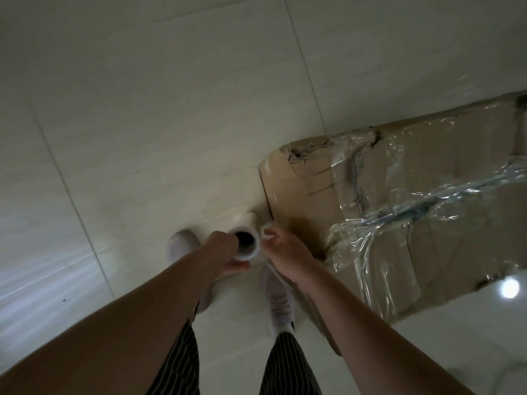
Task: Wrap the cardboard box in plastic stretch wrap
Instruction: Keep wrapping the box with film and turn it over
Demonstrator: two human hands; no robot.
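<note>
A large brown cardboard box (pixel 379 195) stands on the tiled floor at the right, its top crossed by crinkled bands of clear stretch wrap (pixel 427 212). My left hand (pixel 225 252) grips the roll of stretch wrap (pixel 246 240) upright by its hollow core, close to the box's near left corner. My right hand (pixel 285 249) pinches the loose white edge of film (pixel 268 232) just right of the roll, against the box's side. A sheet of film runs from the roll along that side.
My two feet in pale shoes (pixel 182 243) (pixel 281 300) stand on the light floor tiles (pixel 142 124) left of the box. A bright light reflection (pixel 510 287) shows on the floor beyond the box's right corner.
</note>
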